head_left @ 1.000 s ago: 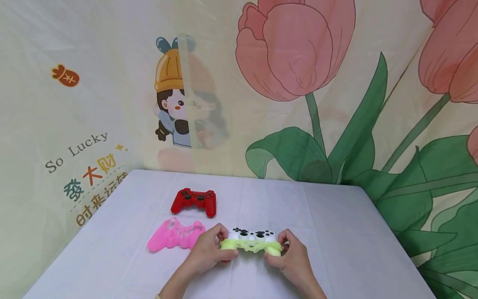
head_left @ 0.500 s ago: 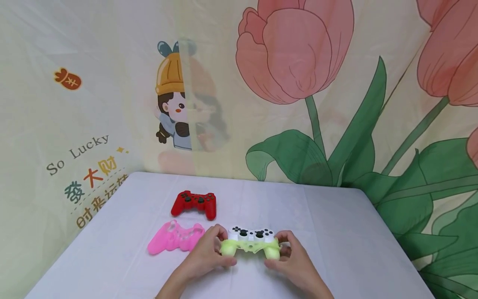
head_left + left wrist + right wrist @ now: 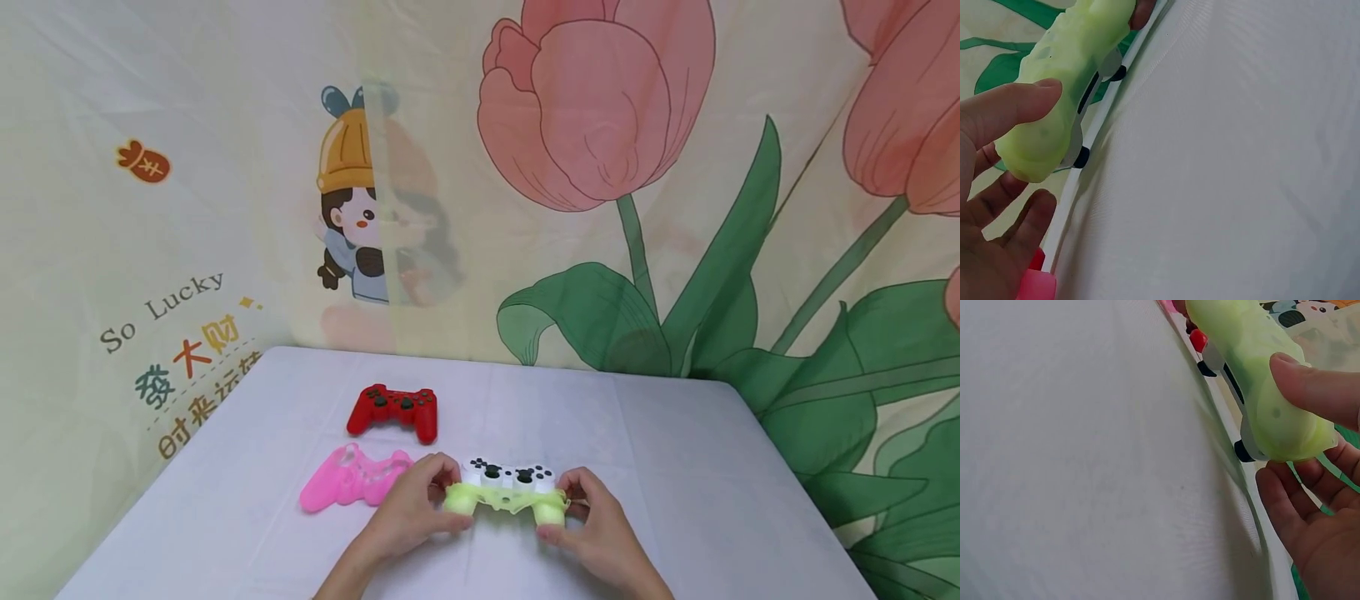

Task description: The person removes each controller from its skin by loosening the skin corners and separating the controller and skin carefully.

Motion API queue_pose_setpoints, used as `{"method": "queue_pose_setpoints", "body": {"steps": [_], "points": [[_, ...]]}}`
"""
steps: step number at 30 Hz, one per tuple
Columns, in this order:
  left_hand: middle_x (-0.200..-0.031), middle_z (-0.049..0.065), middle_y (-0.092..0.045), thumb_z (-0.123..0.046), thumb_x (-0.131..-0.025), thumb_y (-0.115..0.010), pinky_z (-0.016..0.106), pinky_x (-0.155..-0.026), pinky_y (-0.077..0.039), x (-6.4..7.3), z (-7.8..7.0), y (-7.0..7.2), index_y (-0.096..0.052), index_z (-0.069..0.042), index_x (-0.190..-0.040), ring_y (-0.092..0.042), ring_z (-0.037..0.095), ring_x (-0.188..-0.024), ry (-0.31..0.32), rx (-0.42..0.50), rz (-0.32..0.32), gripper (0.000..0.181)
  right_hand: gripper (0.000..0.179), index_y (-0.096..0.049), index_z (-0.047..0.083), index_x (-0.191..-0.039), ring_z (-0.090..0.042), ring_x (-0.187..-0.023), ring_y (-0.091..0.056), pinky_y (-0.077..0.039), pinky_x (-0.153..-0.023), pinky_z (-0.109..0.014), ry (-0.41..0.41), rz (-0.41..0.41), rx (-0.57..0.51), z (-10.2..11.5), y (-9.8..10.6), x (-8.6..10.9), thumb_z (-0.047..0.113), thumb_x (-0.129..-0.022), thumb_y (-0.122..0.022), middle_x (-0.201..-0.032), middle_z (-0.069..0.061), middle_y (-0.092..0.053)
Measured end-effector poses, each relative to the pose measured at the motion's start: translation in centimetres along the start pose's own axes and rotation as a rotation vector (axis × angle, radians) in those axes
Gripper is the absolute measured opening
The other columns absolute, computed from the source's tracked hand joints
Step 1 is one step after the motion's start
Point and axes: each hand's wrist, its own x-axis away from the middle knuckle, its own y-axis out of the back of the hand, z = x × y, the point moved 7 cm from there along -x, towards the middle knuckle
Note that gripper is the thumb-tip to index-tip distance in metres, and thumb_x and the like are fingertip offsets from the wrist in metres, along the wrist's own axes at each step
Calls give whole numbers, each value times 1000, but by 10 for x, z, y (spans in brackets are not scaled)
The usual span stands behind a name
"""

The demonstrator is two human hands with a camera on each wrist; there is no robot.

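Note:
A white game controller [image 3: 508,477] with black sticks and buttons is partly covered by a yellow-green silicone sleeve [image 3: 504,500]. The sleeve wraps the handles and lower edge; the upper face with the buttons shows bare. My left hand [image 3: 416,508] pinches the left handle between thumb and fingers. On the other side my right hand [image 3: 596,529] holds the right handle the same way. In the left wrist view the thumb presses the sleeved handle [image 3: 1044,137]. The right wrist view shows the thumb on the other sleeved handle [image 3: 1285,425].
Just left of my left hand lies a pink silicone sleeve [image 3: 352,479]. A red game controller [image 3: 393,412] sits behind it. Both rest on the white-covered table [image 3: 675,467]. A printed curtain [image 3: 450,167] hangs behind the table's far edge.
Both hands keep hold of the white controller. My right thumb has shifted slightly on its handle, and the sleeve's right part sits a little differently. The view has shifted slightly.

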Motion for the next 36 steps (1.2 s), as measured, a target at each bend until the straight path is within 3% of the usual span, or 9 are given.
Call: {"method": "queue_pose_setpoints", "body": {"steps": [3, 7, 15, 27, 36], "points": [[-104, 2, -60, -22, -75, -98, 26, -84, -56, 0, -1, 0, -63, -18, -108, -62, 19, -94, -21, 10, -6, 49, 59, -59, 9, -113, -22, -107, -63, -57, -94, -24, 1, 4, -24, 1, 0, 0, 8, -70, -99, -114, -6, -62], [-101, 5, -59, -19, -73, -99, 26, -82, -58, 1, -3, -1, -63, -16, -106, -64, 18, -90, -35, 43, -1, 49, 56, -60, 11, -109, -19, -104, -62, -57, -92, -24, 10, 13, 32, 2, 1, 1, 13, -70, -100, -112, -3, -63], [-92, 1, -58, -23, -71, -100, 23, -70, -50, 1, -4, 0, -64, -20, -101, -57, 12, -79, -38, -20, -4, 47, 54, -59, 13, -102, -14, -97, -59, -55, -92, -23, 68, 31, 90, 4, 1, 4, 16, -68, -101, -102, 1, -61], [-85, -2, -58, -27, -72, -99, 24, -66, -50, 2, -2, 0, -65, -21, -98, -57, 8, -72, -4, -41, -19, 44, 50, -59, 13, -100, -13, -92, -59, -55, -87, -23, 82, 9, 84, 8, 2, 9, 19, -71, -100, -99, 0, -61], [-86, -2, -58, -29, -74, -97, 24, -67, -50, 1, -1, 3, -64, -20, -99, -59, 11, -76, 29, -40, -35, 42, 50, -59, 14, -98, -14, -91, -59, -56, -83, -24, 43, -46, 75, 10, 3, 5, 18, -71, -101, -100, 1, -61]]}}
